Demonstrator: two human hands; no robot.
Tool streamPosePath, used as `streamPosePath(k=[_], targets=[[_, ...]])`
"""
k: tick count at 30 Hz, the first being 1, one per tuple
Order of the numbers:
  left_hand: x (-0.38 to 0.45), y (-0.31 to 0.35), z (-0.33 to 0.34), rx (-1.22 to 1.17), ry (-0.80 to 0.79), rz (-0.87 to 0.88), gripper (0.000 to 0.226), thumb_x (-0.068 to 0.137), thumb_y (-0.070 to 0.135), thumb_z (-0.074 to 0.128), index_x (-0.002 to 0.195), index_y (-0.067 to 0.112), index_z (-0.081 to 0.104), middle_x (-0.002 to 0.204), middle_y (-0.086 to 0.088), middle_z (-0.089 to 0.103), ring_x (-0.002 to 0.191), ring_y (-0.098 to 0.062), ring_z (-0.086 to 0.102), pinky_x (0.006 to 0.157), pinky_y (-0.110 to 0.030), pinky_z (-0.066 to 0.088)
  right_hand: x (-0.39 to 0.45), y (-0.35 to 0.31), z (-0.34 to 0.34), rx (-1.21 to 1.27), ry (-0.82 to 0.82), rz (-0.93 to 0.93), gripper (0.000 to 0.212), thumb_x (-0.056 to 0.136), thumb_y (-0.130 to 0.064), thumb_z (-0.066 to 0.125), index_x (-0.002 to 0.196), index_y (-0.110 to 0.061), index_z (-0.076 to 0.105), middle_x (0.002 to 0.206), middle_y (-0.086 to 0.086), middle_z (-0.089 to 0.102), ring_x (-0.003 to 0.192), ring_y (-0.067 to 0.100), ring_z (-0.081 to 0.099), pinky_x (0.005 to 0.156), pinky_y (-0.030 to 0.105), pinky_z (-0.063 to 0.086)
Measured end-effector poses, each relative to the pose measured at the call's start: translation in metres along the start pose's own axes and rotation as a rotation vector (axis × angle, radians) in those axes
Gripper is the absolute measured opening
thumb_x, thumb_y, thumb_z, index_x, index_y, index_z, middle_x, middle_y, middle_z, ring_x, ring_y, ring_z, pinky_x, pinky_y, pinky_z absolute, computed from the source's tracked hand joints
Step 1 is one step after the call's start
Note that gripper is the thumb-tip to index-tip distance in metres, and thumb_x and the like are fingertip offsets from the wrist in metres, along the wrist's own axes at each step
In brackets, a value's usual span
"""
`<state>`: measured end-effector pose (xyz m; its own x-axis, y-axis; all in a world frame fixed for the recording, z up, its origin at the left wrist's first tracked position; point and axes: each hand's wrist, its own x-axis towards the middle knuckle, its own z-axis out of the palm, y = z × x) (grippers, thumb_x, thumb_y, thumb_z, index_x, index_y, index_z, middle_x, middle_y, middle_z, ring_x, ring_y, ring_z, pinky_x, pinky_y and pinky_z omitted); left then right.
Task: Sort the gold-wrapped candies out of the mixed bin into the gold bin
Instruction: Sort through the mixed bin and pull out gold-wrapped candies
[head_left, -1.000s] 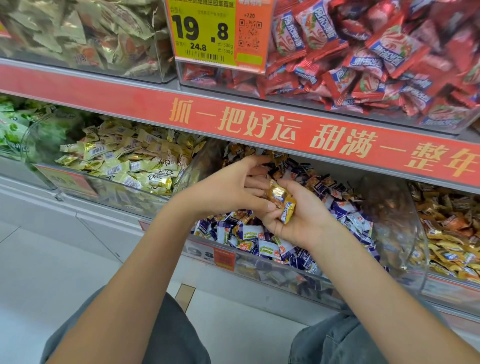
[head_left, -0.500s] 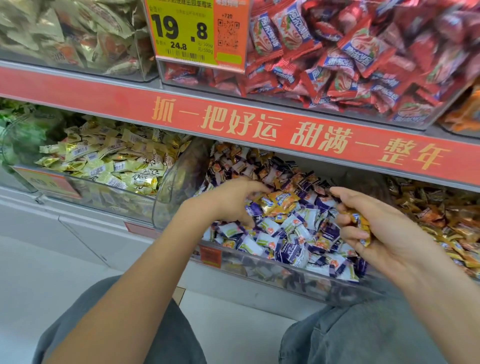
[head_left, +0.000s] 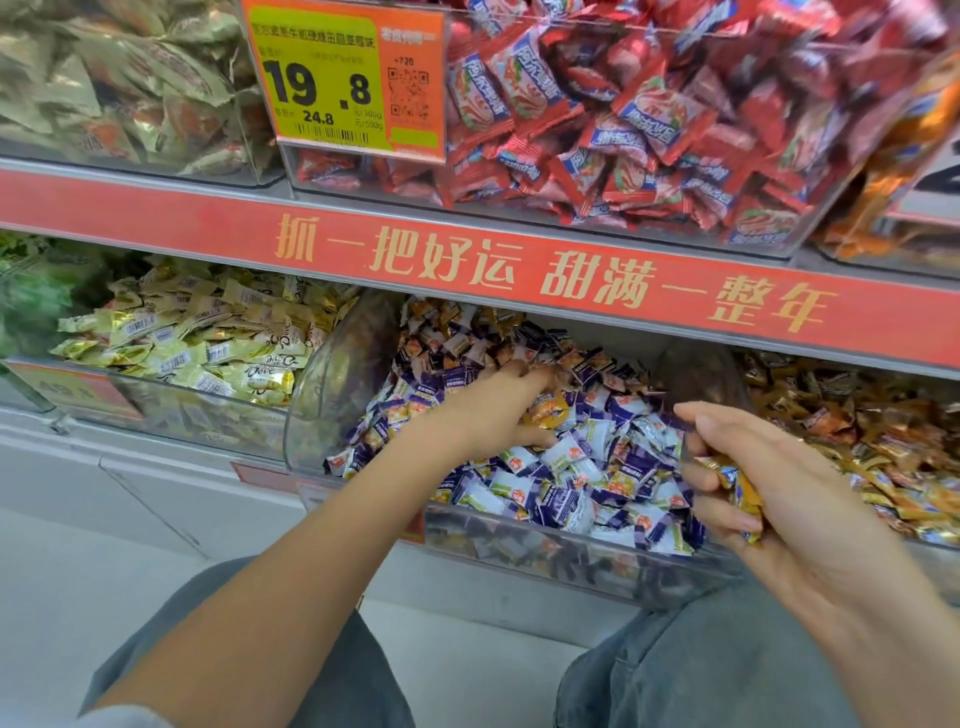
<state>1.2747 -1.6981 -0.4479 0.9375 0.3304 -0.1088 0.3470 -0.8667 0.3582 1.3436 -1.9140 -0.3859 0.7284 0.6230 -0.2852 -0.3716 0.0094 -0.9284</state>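
The mixed bin (head_left: 545, 551) in the middle of the lower shelf holds a heap of purple-and-white candies with gold-wrapped ones scattered among them. My left hand (head_left: 493, 410) reaches into the heap, fingers on a gold-wrapped candy (head_left: 545, 410); whether it grips the candy is unclear. My right hand (head_left: 763, 483) hovers over the bin's right end, palm up, curled round several gold-wrapped candies (head_left: 740, 488). The gold bin (head_left: 883, 441) of orange-gold candies sits directly to the right.
A bin of pale-gold Dove candies (head_left: 208, 343) stands to the left, green packets further left. The shelf above carries red candies (head_left: 623, 130), a yellow price tag (head_left: 343, 78) and a red banner strip (head_left: 467, 260). My knees sit below the shelf.
My hands parted from the middle. The left hand reached back into the mixed heap and the right hand carried its gold candies rightward toward the gold bin.
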Motion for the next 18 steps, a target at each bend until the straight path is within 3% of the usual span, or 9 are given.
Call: streamPosePath(k=[2,5,8,11,14,16,18], targets=[[0.001,0.001,0.002,-0.036,-0.015,0.001,0.057,0.092,0.039,0.057,0.139,0.016,0.033,0.135,-0.016,0.041,0.115,-0.034,0.047,0.093,-0.040,0.044,-0.004,-0.002,-0.003,-0.002,0.015,-0.017,0.019,0.094,-0.008,0.051,0.091,-0.008,0.070,0.075,0.004,0.047,0.051,0.008,0.041,0.030,0.014,0.023],[-0.003,0.005,-0.005,-0.282,-0.013,-0.050,0.060,0.098,0.034,0.047,0.148,0.014,0.021,0.149,-0.013,0.035,0.129,-0.027,0.042,0.095,-0.028,0.036,-0.010,-0.005,-0.009,-0.029,0.029,-0.032,0.017,0.093,-0.008,0.052,0.096,-0.008,0.068,0.076,0.003,0.046,0.050,0.007,0.042,0.030,0.014,0.022],[-0.010,0.007,-0.016,-0.488,-0.029,-0.172,0.068,0.099,0.038,0.043,0.152,0.013,0.007,0.158,-0.006,0.016,0.142,-0.023,0.024,0.109,-0.032,0.027,-0.014,-0.008,-0.013,-0.002,0.028,-0.024,0.017,0.093,-0.008,0.051,0.100,-0.007,0.066,0.074,0.003,0.046,0.052,0.007,0.041,0.030,0.014,0.023],[-0.018,0.009,-0.022,-0.665,-0.014,-0.278,0.071,0.098,0.036,0.048,0.151,0.010,0.010,0.159,-0.004,0.010,0.144,-0.023,0.019,0.110,-0.034,0.027,-0.018,-0.012,-0.019,0.033,0.037,-0.014,0.017,0.093,-0.008,0.050,0.099,-0.007,0.066,0.070,0.001,0.047,0.052,0.008,0.040,0.030,0.013,0.022],[-0.028,0.012,-0.031,-0.973,0.034,-0.313,0.042,0.097,0.024,0.052,0.136,0.011,0.042,0.148,-0.005,0.039,0.128,-0.021,0.044,0.090,-0.029,0.046,-0.022,-0.011,-0.021,0.059,0.011,0.006,0.017,0.093,-0.007,0.050,0.100,-0.005,0.065,0.070,0.002,0.046,0.052,0.008,0.039,0.030,0.013,0.021],[-0.035,0.014,-0.037,-1.101,0.020,-0.297,0.027,0.096,0.020,0.054,0.120,0.008,0.056,0.126,-0.005,0.058,0.112,-0.019,0.056,0.092,-0.033,0.048,-0.025,-0.009,-0.019,0.103,-0.029,0.050,0.017,0.092,-0.007,0.051,0.103,-0.004,0.065,0.074,0.003,0.045,0.052,0.007,0.040,0.030,0.013,0.021],[-0.042,0.018,-0.041,-1.152,0.007,-0.286,0.020,0.095,0.018,0.054,0.110,0.008,0.059,0.105,-0.003,0.064,0.095,-0.014,0.061,0.090,-0.032,0.049,-0.027,-0.006,-0.017,0.136,-0.070,0.082,0.018,0.092,-0.008,0.052,0.104,-0.004,0.065,0.076,0.004,0.045,0.050,0.007,0.041,0.031,0.013,0.022]])
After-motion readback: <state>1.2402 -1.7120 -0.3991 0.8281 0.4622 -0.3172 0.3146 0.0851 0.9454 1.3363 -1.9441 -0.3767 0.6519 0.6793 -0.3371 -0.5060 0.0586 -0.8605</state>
